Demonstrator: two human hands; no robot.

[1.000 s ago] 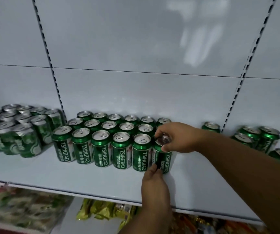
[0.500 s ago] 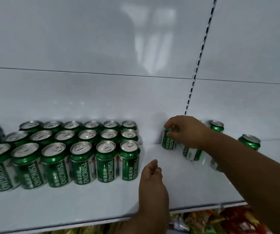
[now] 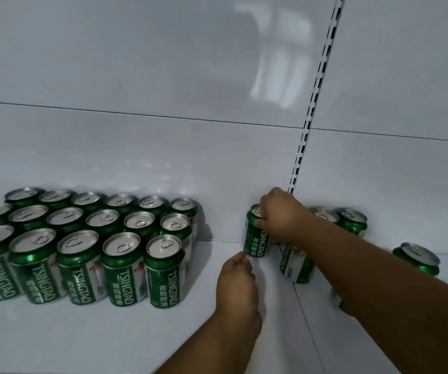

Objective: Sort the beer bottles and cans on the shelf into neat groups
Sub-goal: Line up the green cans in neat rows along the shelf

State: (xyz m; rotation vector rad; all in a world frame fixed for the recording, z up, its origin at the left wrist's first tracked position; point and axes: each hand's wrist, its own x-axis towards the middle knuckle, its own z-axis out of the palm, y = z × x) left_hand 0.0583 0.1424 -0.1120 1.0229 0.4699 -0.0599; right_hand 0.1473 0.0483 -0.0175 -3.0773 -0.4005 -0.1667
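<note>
Several green Tsingtao cans stand in three neat rows (image 3: pixel 125 247) on the left of the white shelf (image 3: pixel 109 336). My right hand (image 3: pixel 282 214) grips the top rim of a single green can (image 3: pixel 255 240) near the back wall, right of the rows. My left hand (image 3: pixel 237 282) reaches toward the base of that can, fingers loosely curled, holding nothing; its fingertips are just short of the can. Behind and under my right forearm stand loose cans (image 3: pixel 295 265), partly hidden.
More loose cans stand at the right, one near the back wall (image 3: pixel 352 220) and one further right (image 3: pixel 417 260). A slotted upright (image 3: pixel 312 103) runs down the back panel. A gap of bare shelf lies between the rows and the held can.
My right hand has closed over the single can's top and holds it. My left hand has moved forward toward that can's base. The view has shifted slightly.
</note>
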